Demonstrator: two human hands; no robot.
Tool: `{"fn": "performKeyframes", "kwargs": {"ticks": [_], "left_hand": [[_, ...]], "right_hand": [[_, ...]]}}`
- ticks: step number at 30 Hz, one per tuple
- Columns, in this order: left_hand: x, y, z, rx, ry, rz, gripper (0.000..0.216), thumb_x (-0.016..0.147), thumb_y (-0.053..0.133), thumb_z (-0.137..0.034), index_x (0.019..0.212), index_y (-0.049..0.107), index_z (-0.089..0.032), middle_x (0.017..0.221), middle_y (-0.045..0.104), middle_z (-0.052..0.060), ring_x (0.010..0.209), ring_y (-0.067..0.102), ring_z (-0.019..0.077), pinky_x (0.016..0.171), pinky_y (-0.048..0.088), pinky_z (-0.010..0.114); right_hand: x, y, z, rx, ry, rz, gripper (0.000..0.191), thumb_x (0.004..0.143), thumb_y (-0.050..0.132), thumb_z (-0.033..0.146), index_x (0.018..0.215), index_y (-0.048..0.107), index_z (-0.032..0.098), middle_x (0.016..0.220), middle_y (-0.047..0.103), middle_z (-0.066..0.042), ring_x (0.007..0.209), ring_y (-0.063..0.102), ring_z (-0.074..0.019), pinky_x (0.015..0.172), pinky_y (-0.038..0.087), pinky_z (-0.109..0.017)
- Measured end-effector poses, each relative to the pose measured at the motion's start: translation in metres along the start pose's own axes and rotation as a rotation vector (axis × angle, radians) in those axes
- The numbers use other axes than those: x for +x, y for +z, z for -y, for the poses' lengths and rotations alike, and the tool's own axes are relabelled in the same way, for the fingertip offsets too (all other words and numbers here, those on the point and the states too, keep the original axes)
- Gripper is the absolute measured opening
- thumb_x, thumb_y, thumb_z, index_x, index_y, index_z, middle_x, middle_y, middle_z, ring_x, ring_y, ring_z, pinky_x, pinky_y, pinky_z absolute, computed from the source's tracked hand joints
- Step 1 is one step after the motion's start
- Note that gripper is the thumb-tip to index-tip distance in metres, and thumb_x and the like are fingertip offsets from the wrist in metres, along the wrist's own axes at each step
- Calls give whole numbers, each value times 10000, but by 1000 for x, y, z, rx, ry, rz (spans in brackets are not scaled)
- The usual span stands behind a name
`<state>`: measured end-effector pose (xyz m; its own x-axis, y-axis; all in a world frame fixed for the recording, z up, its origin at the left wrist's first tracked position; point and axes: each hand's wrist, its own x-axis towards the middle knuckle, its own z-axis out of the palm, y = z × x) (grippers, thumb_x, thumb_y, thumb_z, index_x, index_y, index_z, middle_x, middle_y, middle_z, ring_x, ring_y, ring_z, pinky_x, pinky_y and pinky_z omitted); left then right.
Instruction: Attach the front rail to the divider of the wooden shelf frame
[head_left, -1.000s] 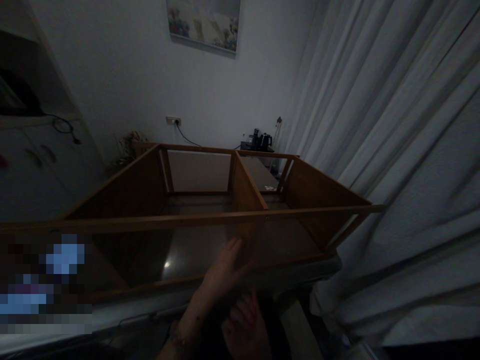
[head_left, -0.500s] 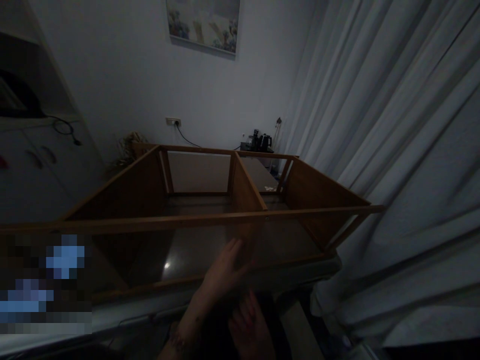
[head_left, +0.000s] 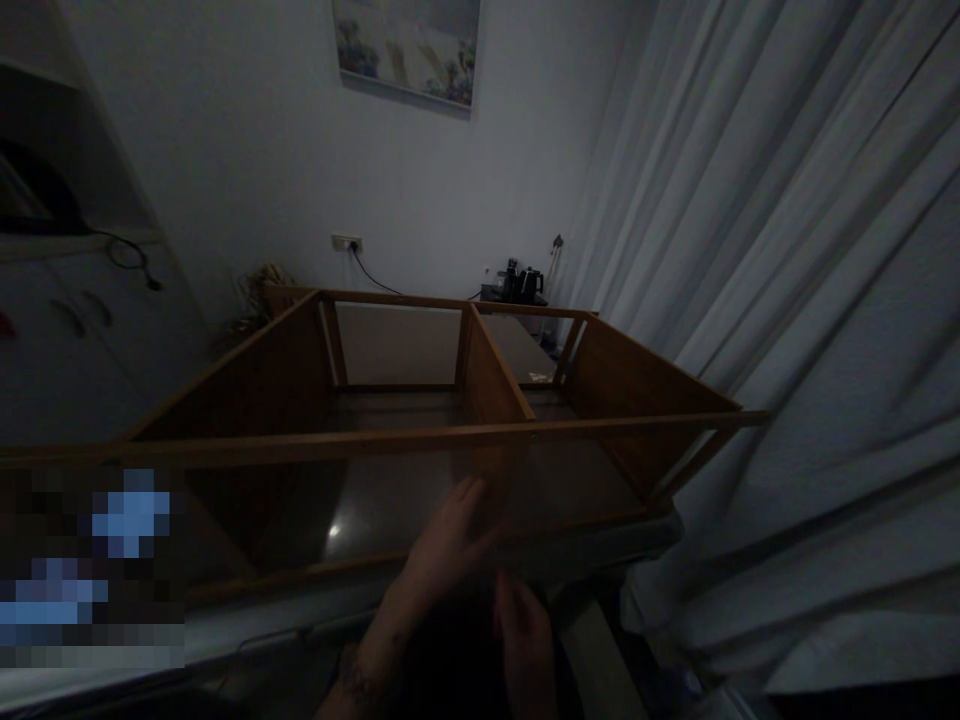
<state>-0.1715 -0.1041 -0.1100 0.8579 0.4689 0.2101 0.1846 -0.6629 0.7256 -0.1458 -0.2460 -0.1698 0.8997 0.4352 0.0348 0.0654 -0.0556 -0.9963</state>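
A brown wooden shelf frame [head_left: 420, 436] lies on its side on a dark table [head_left: 390, 510] in a dim room. My left hand [head_left: 450, 545] rests with fingers stretched flat against the lower end of the frame's middle divider [head_left: 491, 375], near the frame's front bottom rail. My right hand [head_left: 525, 650] is just below it, at the table's near edge, fingers together and pointing up; the dark hides whether anything is in it.
White curtains [head_left: 787, 300] hang close on the right. A white wall with a picture [head_left: 409, 45] and a socket [head_left: 346, 242] is behind. A kettle [head_left: 531, 281] stands on a small table at the back. White cupboards [head_left: 67, 320] stand at left.
My right hand has turned and shifted slightly right under the table edge. My left hand stays on the divider. The frame has not moved.
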Motion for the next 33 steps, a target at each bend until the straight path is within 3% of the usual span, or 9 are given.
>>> {"fn": "performKeyframes", "kwargs": {"ticks": [3,6,10,14,19,29,33], "left_hand": [[1,1,1,1,5,-4,622,823,488,-557,1322,398,-197,1407,404,114,1288,387,247,1064,332,405],[1,2,3,4,18,-16,606,825,496,-539,1315,404,-195,1394,417,114,1282,393,250,1056,343,400],[2,3,3,-12,40,-20,592,823,508,-526,1310,404,-205,1382,428,108,1265,410,248,1049,350,397],[2,0,-1,-19,14,-4,587,826,491,-545,1298,416,-205,1387,419,112,1273,400,254,1050,348,398],[2,-1,-3,-11,42,-21,559,826,496,-534,1274,444,-203,1351,462,101,1245,433,245,1038,364,386],[2,4,6,7,12,-13,629,816,500,-550,1326,401,-194,1407,407,120,1293,380,257,1063,329,415],[1,7,9,15,-17,-2,657,814,489,-569,1343,383,-193,1433,376,112,1321,338,247,1085,300,406]], "right_hand": [[-1,-2,-3,-171,-106,-5,428,858,456,544,620,522,195,585,525,12,557,482,-123,541,372,-226],[1,-5,-3,-382,-307,-77,373,886,449,488,682,575,202,662,610,-15,620,555,-152,610,390,-247],[6,-10,-1,-641,-578,-145,351,917,430,428,657,546,223,616,597,-1,575,549,-154,598,360,-261],[8,-14,-3,-688,-684,-114,314,952,361,362,725,533,230,657,601,-8,605,563,-160,606,386,-265],[6,-14,-11,-602,-686,-91,260,970,315,308,874,542,226,760,626,-26,677,595,-157,625,429,-254],[5,-12,1,-835,-746,-181,313,970,307,310,784,543,222,678,615,-13,643,576,-172,696,367,-308],[5,-14,-4,-657,-641,-150,294,943,380,364,789,588,226,723,645,-20,683,595,-172,701,398,-293]]}}
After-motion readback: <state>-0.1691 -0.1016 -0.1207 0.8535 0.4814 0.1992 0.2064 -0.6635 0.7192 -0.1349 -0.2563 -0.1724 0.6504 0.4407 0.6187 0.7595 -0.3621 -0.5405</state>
